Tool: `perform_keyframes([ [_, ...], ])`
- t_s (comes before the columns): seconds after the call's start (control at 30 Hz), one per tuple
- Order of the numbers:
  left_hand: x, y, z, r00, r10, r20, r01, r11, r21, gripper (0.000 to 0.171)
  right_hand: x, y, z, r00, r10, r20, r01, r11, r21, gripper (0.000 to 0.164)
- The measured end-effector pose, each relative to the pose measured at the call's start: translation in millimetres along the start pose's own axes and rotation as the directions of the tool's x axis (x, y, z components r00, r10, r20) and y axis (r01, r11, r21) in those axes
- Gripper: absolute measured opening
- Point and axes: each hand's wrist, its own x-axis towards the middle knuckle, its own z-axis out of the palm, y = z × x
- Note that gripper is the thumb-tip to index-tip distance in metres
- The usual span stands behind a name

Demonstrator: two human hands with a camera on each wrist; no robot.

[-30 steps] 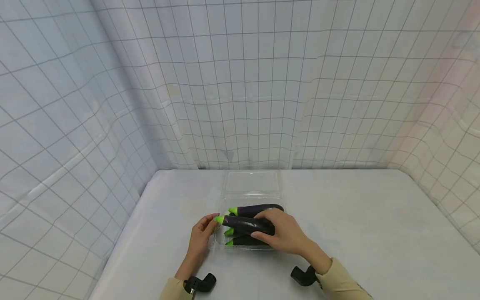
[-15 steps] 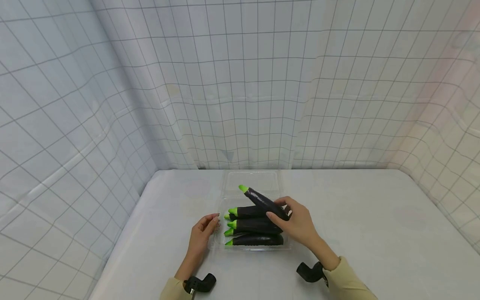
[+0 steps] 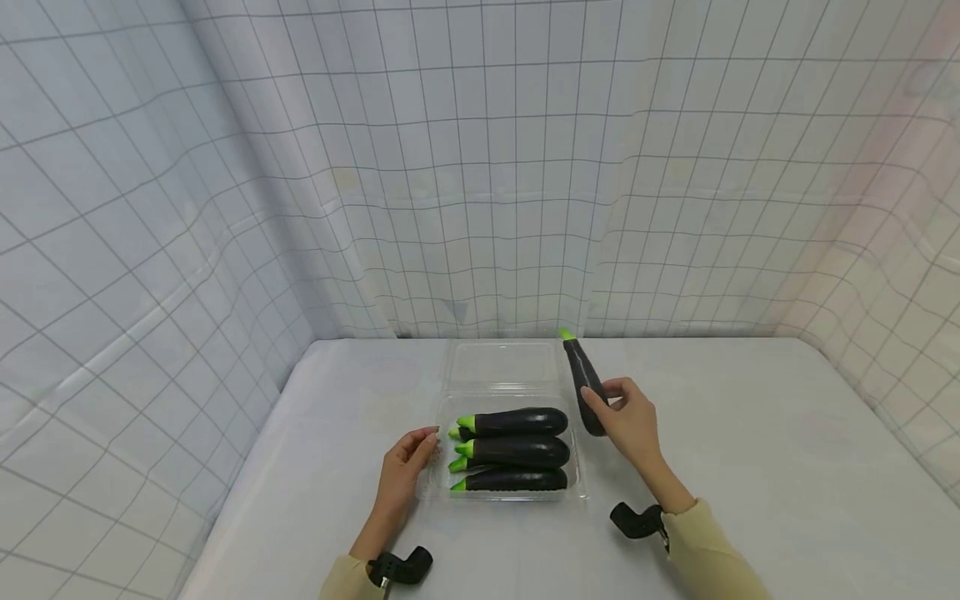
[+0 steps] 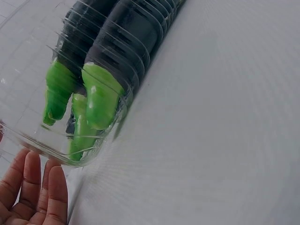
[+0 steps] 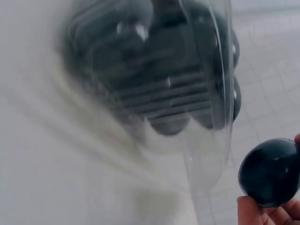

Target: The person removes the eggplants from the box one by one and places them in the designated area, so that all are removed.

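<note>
My right hand (image 3: 628, 418) grips a dark purple eggplant (image 3: 585, 385) near its rounded end, beside the clear plastic container (image 3: 576, 479). Its green stem end points away, toward the back. In the right wrist view the round end of this eggplant (image 5: 269, 173) sits between thumb and fingers. Several more eggplants (image 3: 517, 451) lie piled in the container, green stems to the left. At the container's left rim my left hand (image 3: 401, 471) pinches the edge. The left wrist view has the fingers (image 4: 57, 194) under that rim, with the green stems (image 4: 101, 96) showing through the ribbed wall.
The container's hinged lid (image 3: 504, 365) lies open toward the back. A white cloth covers the table (image 3: 750, 450), and grid-patterned curtains (image 3: 480, 167) hang behind it and on both sides. A black wrist camera (image 3: 636, 522) is strapped to each wrist.
My right hand has lifted the top eggplant off the pile and carried it right, past the container's side. The eggplant has swung from lying crosswise to pointing away. My left hand has stayed put.
</note>
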Motion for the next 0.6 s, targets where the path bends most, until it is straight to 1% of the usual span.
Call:
perform_keyframes([
  [0.17,-0.4,0.3,-0.3,1.0,-0.009,-0.004,0.009,1.0,0.013,0.036,9.8,16.1,-2.3,0.995,0.105,-0.005,-0.104,0.994,0.04,0.046],
  [0.3,-0.9,1.2,-0.3,1.0,-0.009,-0.007,0.009,1.0,0.018,0.036,14.5,24.7,-3.0,0.987,0.158,0.006,-0.158,0.987,0.017,0.049],
  [0.43,-0.7,1.2,0.0,1.0,-0.01,-0.008,0.01,1.0,0.02,0.035,17.9,31.6,-2.8,0.984,0.18,0.017,-0.179,0.984,-0.025,0.053],
  [0.6,-0.4,1.1,0.3,1.0,-0.015,-0.01,0.015,1.0,0.02,0.035,21.0,36.7,-2.5,0.982,0.187,0.031,-0.185,0.981,-0.062,0.055],
])
